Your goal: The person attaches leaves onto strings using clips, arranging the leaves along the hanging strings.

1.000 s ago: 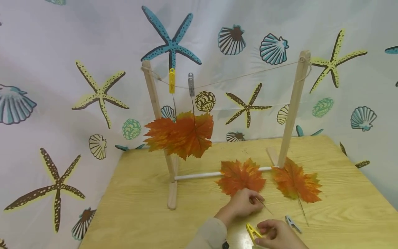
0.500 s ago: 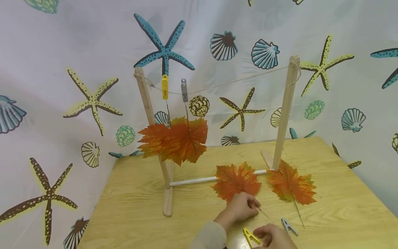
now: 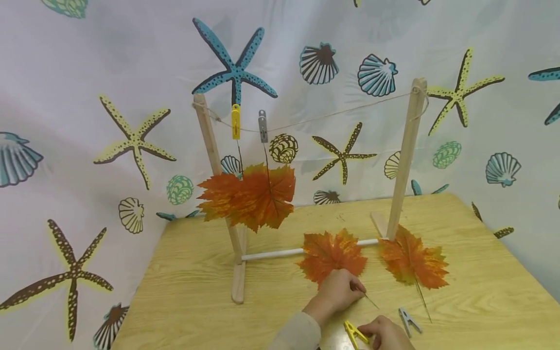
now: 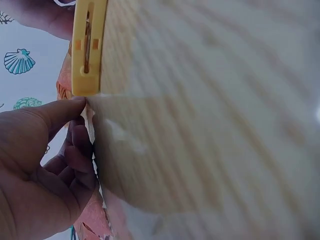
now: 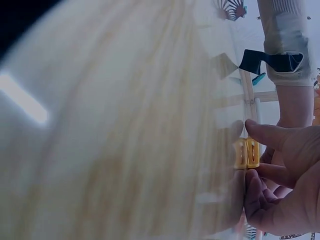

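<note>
At ten o'clock from the middle of the head view stood a wooden post (image 3: 209, 141), with a string (image 3: 345, 111) sagging from it to a second post (image 3: 404, 170) at three o'clock. Near eleven o'clock, a hanging yellow clothespin (image 3: 236, 122) and a hanging grey clothespin (image 3: 262, 127) held two overlapping orange leaves (image 3: 280, 204) by their stems. At five o'clock, a single leaf (image 3: 330, 250) lay on the table (image 3: 197, 296); the left hand (image 3: 338, 292), at its lower edge, pinched its thin stem (image 3: 373, 302) between thumb and fingers. Farther out at five o'clock, a loose yellow clothespin (image 3: 352, 333) rested at the bent fingers of the right hand (image 3: 388, 335); whether they gripped it could not be told. At two o'clock from that hand lay a loose grey clothespin (image 3: 407, 320). Another leaf (image 3: 413, 260) lay at four o'clock, its stem pointing towards five.
</note>
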Demonstrator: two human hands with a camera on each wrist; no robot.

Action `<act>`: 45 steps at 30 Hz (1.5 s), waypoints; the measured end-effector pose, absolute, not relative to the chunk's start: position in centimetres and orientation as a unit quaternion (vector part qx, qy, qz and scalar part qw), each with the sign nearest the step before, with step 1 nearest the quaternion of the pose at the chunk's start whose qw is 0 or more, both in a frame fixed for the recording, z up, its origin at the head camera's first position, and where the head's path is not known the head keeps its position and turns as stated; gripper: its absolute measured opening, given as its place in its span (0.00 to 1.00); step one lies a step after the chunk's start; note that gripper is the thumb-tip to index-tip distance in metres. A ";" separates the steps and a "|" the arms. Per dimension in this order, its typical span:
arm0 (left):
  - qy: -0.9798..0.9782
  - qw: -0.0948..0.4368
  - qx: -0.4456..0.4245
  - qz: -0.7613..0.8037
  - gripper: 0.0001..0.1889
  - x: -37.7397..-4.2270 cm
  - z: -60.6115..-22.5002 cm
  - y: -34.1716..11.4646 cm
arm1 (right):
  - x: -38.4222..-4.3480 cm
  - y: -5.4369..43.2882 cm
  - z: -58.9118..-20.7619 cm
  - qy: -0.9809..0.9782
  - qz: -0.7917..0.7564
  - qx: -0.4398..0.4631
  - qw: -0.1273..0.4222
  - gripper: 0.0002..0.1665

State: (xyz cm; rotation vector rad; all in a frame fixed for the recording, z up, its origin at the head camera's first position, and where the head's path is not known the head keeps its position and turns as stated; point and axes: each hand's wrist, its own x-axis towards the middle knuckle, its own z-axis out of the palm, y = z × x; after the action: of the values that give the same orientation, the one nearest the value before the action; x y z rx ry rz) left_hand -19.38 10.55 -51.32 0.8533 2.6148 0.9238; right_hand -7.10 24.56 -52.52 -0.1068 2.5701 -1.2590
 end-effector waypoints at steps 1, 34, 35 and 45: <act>0.896 0.120 0.289 0.314 0.03 -19.4 -51.3 10.5 | -7.0 24.5 -52.4 0.890 -0.435 -0.036 0.134 0.28; 0.920 0.028 0.270 0.284 0.02 -19.1 -50.5 10.0 | -6.0 23.9 -52.2 0.818 -0.560 0.068 0.115 0.27; 0.921 0.023 0.269 0.282 0.02 -19.1 -50.5 10.0 | -6.0 23.8 -52.2 0.819 -0.557 0.075 0.114 0.28; 0.925 -0.007 0.275 0.262 0.02 -19.0 -49.7 9.6 | -6.3 23.5 -52.1 0.811 -0.556 0.151 0.105 0.23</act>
State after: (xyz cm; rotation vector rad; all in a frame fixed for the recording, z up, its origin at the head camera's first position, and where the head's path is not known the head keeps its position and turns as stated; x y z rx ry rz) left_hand -19.02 9.58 -49.74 0.8683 2.9196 0.8264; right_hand -6.32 23.51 -52.14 0.4457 2.3895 -1.6375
